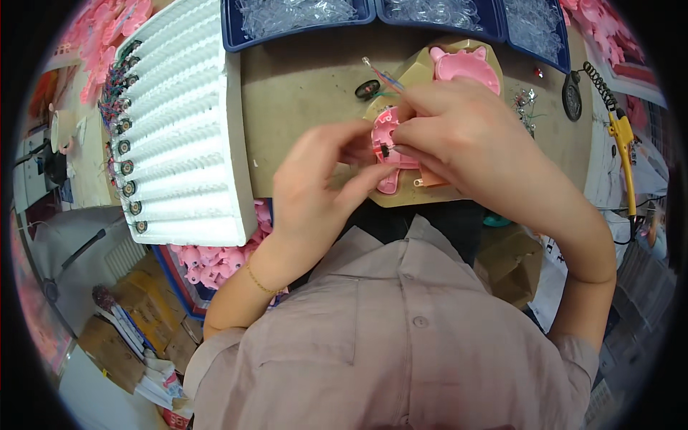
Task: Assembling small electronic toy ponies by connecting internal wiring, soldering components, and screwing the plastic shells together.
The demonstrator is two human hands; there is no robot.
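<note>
A pink plastic half-shell (384, 127) rests in a tan holder (408, 198), its hollow side up. My left hand (312, 168) grips the shell's left edge, fingers curled above and thumb along the lower side. Over the shell's right part, my right hand (459, 129) is closed in a pinch; what its fingertips hold is hidden. A small black part (385, 150) sits inside the shell by those fingertips. Thin coloured wires (383, 77) with a clear bulb-like end stick out beyond my right hand. Close by lies a round black disc part (368, 89), perhaps a small speaker.
A larger pink shell (466, 66) sits in the holder's far part. Blue trays (373, 30) of clear plastic pieces line the back. At left stands a white ribbed foam tray (183, 136) with wired round parts. A yellow-handled tool (622, 136) with a coiled cord hangs right.
</note>
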